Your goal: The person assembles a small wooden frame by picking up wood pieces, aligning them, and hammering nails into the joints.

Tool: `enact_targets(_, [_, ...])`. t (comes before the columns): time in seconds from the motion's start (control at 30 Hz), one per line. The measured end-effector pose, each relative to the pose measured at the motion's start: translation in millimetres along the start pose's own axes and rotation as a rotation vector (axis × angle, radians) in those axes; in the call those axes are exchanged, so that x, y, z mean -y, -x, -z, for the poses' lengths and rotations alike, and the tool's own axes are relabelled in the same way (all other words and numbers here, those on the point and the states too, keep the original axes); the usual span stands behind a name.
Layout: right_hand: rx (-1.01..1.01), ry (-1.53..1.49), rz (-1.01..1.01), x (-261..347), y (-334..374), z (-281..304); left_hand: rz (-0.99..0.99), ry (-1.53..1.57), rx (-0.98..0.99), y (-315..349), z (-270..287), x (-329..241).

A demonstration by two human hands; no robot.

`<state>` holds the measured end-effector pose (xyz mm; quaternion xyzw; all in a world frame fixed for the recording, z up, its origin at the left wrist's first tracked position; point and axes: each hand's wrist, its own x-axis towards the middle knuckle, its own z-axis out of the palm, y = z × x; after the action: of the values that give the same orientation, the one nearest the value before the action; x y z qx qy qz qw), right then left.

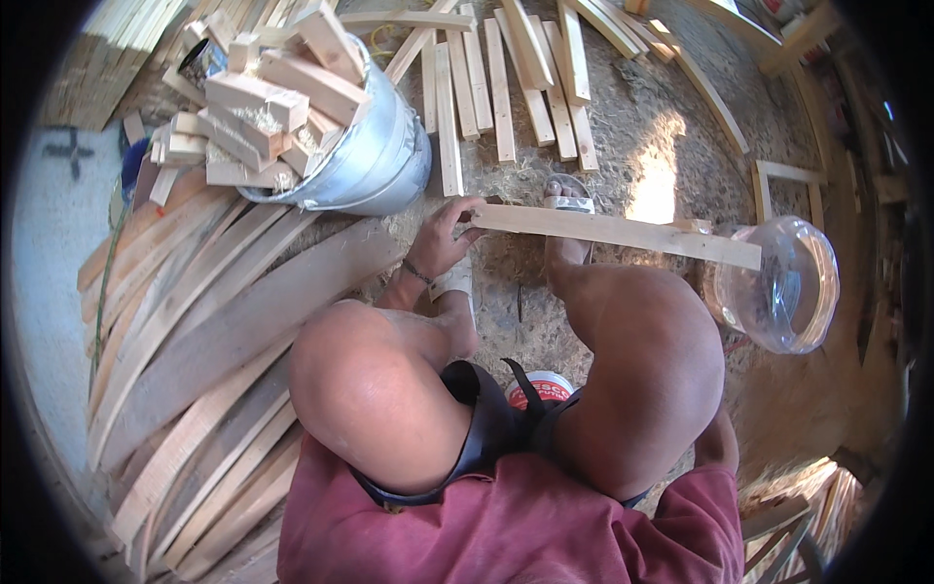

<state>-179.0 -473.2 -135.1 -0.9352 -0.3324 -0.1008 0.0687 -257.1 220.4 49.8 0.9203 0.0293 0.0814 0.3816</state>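
Observation:
My left hand (pixel 443 241) pinches the left end of a pale wooden strip (pixel 613 231) between thumb and fingers. The strip runs across in front of my knees. Its right end reaches over the side of a clear plastic tub (pixel 778 284), whose contents I cannot make out. A small wood piece (pixel 691 226) shows just behind the strip. My right forearm (pixel 718 446) goes down behind my right knee, which hides the hand.
A metal bucket (pixel 389 156) heaped with wood blocks stands at the far left. Curved boards (pixel 243 263) are piled on the left. Cut strips (pixel 501 88) lie on the dusty floor ahead. A wooden frame (pixel 764 190) is at right. A red-and-white bucket (pixel 545 385) sits beneath me.

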Motion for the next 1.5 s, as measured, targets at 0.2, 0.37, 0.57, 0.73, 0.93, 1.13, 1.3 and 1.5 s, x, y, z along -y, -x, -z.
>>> enact_targets(0.2, [0.203,-0.124,-0.253,9,-32,21,-0.079,0.049,-0.13,13,-12,14])
enact_targets(0.37, [0.338,-0.181,-0.464,20,-35,58,-0.135,0.045,-0.125,4,-8,4])
enact_targets(0.57, [0.481,-0.296,-0.607,46,-52,97,-0.125,0.108,-0.131,8,-10,23])
enact_targets(0.73, [0.539,-0.384,-0.677,81,-70,147,-0.15,0.104,-0.145,1,-14,16])
enact_targets(0.93, [0.52,-0.463,-0.656,133,-109,203,-0.071,0.084,-0.115,1,2,2])
enact_targets(1.13, [0.472,-0.231,-0.599,149,-173,254,-0.081,0.079,-0.104,-5,-9,-4])
enact_targets(1.3, [0.333,-0.226,-0.522,152,-212,251,-0.131,0.022,-0.17,1,-2,-2])
enact_targets(1.5, [0.298,-0.208,-0.457,146,-201,255,-0.06,0.087,-0.143,-2,-2,0])
